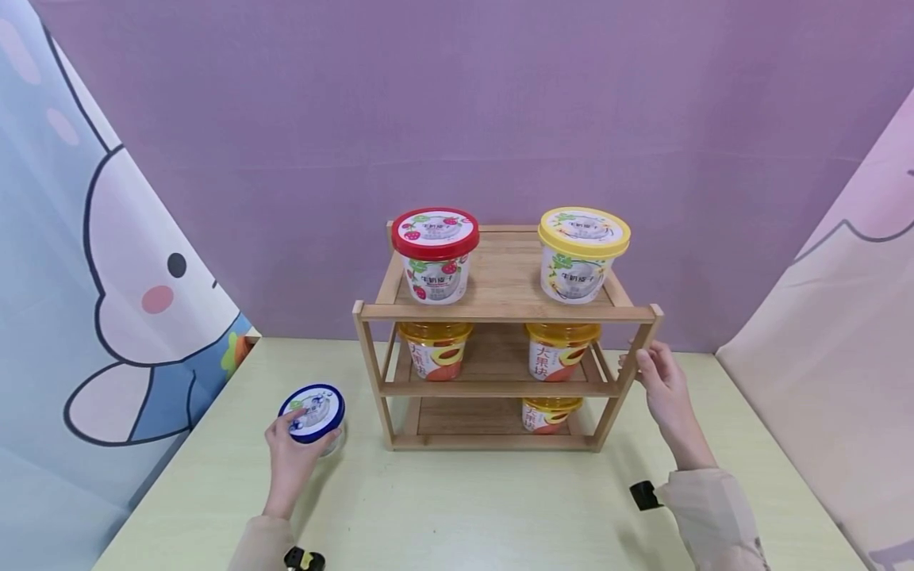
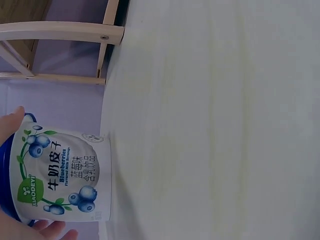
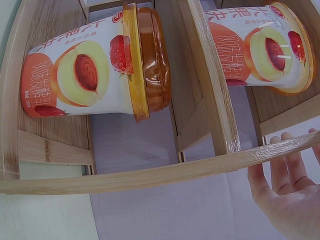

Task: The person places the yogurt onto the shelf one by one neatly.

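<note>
At the left of the head view, my left hand (image 1: 294, 460) holds a blue-lidded cup (image 1: 314, 416), thumb on one side and fingers on the other. Blueberries decorate this cup's white wall (image 2: 70, 172) in the left wrist view, where it stands upright at the table surface. A three-tier wooden rack (image 1: 500, 388) stands in the middle. Its right front post lies between the thumb and fingers of my right hand (image 1: 664, 388). In the right wrist view those fingers (image 3: 295, 167) reach behind the post, partly hidden by it.
On the rack's top tier stand a red-lidded strawberry cup (image 1: 437, 258) and a yellow-lidded cup (image 1: 581, 258). Two peach-printed cups, one left (image 1: 435, 353) and one right (image 1: 560, 353), sit on the middle tier. Another peach-printed cup (image 1: 548, 414) is at the bottom right. A purple curtain (image 1: 457, 119) hangs behind.
</note>
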`<state>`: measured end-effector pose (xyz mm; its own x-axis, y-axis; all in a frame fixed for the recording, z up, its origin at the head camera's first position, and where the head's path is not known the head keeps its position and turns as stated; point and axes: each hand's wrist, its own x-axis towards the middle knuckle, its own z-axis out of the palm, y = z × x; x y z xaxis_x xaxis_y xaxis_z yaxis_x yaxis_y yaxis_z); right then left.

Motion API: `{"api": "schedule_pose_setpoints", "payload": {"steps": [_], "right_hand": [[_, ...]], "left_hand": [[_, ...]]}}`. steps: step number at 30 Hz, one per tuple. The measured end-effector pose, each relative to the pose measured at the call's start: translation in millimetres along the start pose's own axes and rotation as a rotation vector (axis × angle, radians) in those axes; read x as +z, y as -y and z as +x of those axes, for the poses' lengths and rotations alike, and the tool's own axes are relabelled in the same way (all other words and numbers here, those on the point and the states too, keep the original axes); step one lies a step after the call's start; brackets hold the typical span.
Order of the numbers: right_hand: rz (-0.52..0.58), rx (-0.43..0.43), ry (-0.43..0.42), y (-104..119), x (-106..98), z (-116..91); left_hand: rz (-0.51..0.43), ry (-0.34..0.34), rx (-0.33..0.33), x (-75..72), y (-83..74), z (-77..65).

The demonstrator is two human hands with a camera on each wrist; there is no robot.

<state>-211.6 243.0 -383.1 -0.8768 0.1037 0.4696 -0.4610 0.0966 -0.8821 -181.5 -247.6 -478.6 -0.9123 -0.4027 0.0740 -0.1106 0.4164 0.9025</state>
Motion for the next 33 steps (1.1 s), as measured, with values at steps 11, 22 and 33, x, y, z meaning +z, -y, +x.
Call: {"api": "schedule_pose_setpoints", "payload": {"steps": [11,22,33], "right_hand": [[-0.022,-0.003,-0.002,-1.8,-0.5,0.7],[0.023,-0.013,-0.008,-3.7,-0.6,1.7],[0.013,-0.015,0.002,-2.4,-0.4,1.0]], "left_hand": [[-0.032,-0.015,-0.009,3.0,-0.5,0.4],[-0.013,-0.042,0.019,5.4,-4.2,0.8],[-0.02,-0.046,0.001,5.8,1.8,1.1]]}}
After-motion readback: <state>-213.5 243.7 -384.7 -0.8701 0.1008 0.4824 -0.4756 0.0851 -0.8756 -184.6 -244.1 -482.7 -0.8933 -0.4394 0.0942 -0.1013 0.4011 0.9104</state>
